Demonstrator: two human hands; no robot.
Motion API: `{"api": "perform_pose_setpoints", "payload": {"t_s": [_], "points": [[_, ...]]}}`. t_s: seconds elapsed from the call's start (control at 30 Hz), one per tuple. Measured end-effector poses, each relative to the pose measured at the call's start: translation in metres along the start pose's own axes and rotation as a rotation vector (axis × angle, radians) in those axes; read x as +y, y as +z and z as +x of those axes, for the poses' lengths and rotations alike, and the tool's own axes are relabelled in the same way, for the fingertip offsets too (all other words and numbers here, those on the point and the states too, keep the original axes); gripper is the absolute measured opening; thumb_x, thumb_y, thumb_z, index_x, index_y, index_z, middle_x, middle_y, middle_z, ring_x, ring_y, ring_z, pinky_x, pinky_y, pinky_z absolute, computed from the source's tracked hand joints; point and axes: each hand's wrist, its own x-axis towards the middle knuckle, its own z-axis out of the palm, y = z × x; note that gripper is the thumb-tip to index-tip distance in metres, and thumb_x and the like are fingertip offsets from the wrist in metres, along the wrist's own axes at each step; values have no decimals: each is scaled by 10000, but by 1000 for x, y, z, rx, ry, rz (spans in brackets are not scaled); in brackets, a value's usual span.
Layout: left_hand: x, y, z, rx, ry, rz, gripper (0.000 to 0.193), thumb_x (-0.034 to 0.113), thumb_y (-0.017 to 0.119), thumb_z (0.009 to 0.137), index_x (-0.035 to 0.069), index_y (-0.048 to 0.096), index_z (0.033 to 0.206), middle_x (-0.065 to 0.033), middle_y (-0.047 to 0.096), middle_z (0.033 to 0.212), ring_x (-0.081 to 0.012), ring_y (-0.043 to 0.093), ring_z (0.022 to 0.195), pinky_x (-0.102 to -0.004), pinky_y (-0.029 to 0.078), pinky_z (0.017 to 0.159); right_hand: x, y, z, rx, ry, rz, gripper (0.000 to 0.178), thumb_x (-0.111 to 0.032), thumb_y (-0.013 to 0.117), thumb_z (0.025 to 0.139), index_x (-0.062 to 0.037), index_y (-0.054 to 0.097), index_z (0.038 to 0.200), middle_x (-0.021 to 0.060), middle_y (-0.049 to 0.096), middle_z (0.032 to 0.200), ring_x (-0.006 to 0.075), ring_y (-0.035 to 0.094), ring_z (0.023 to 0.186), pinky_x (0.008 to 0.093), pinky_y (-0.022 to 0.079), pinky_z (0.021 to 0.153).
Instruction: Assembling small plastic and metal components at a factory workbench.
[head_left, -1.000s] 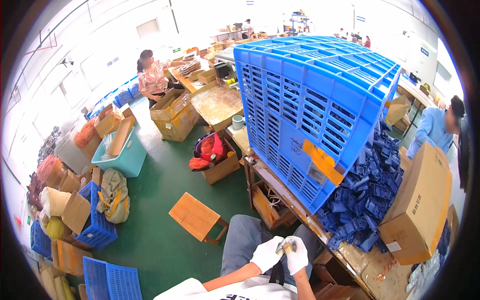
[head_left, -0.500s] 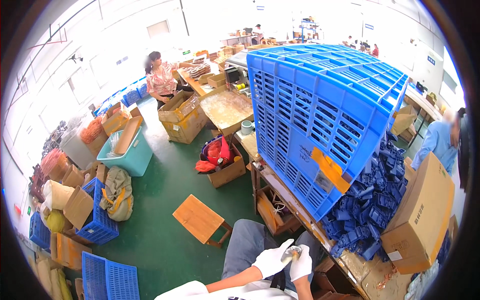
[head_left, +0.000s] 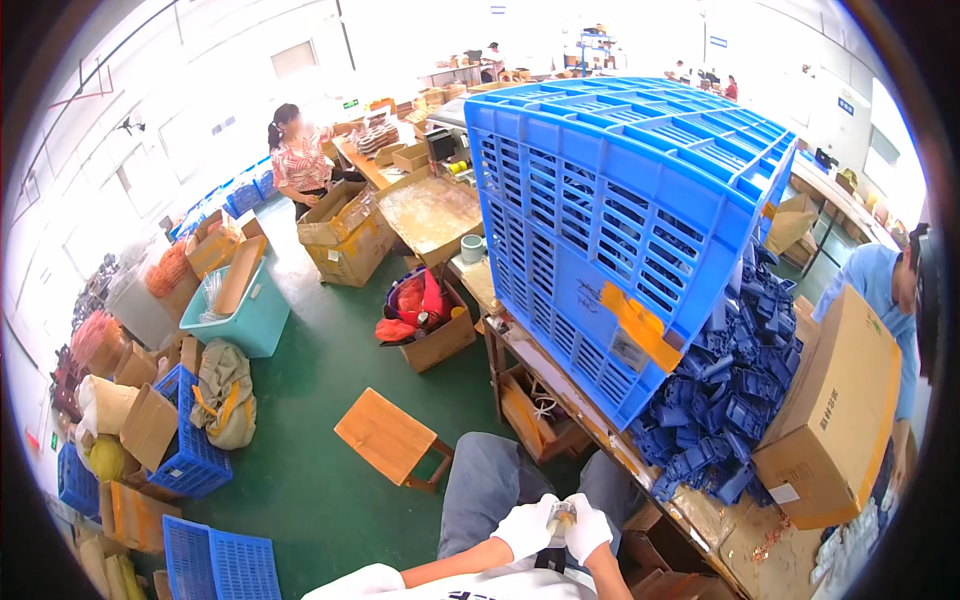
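Observation:
White gloves cover both of my hands, which meet low in the view above my lap. My left hand (head_left: 525,528) and my right hand (head_left: 588,530) close from either side on a small greyish object with a tan part (head_left: 562,516). It is too small and too covered by fingers to tell its kind. To the right, dark blue plastic parts (head_left: 715,400) lie heaped on the workbench (head_left: 715,535). A large blue plastic crate (head_left: 600,230) stands tipped over beside the heap, with more parts showing through its slots.
A cardboard box (head_left: 825,420) bounds the heap on the right, where a person in light blue (head_left: 865,280) leans. A wooden stool (head_left: 385,435) stands left of my knees. Beyond are a box with red bags (head_left: 440,335), a turquoise tub (head_left: 240,320) and a seated person (head_left: 300,165).
My hands have drawn closer together around the small object and shifted slightly left and down. The whole view has shifted a little. The person in light blue leans further into view.

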Motion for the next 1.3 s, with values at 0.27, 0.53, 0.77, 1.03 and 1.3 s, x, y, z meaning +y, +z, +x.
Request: {"api": "perform_pose_setpoints", "payload": {"t_s": [0.27,0.53,0.77,1.03,1.3], "points": [[9,-11,7,53,141,18,171,195,588,869,123,579,1024,-216,657,878,-432,628,867,-495,496,738,7,-10,-15,-83,-34,144,257,-155,504,928,-109,488,1180,260,641,977,458,608,915,488,476,780],[10,31,21,14,438,-105,111,98,606,863,76,624,970,-178,650,809,-354,658,766,-397,518,686,4,-12,-68,130,232,255,315,-213,501,938,-147,515,1245,188,631,1135,384,601,1031,425,466,871],[41,56,31,-67,545,-246,109,-18,575,867,15,615,962,-120,657,766,-164,659,720,-307,515,668,5,-13,-89,436,231,16,215,-200,541,900,-54,503,1054,198,613,993,375,614,928,452,485,810],[157,99,13,-355,655,-142,449,24,620,862,31,516,1299,-174,667,1103,-208,675,956,-319,516,848,49,-71,-141,673,706,-132,700,-186,615,824,14,269,1398,227,576,1040,364,620,930,436,518,786],[84,92,31,-424,288,-314,354,-25,557,890,-6,542,1243,-163,642,1151,-222,648,1020,-310,494,908,294,-269,-268,1176,1109,-452,499,-298,644,834,-26,450,1206,241,577,1068,389,608,967,490,492,821]]}}
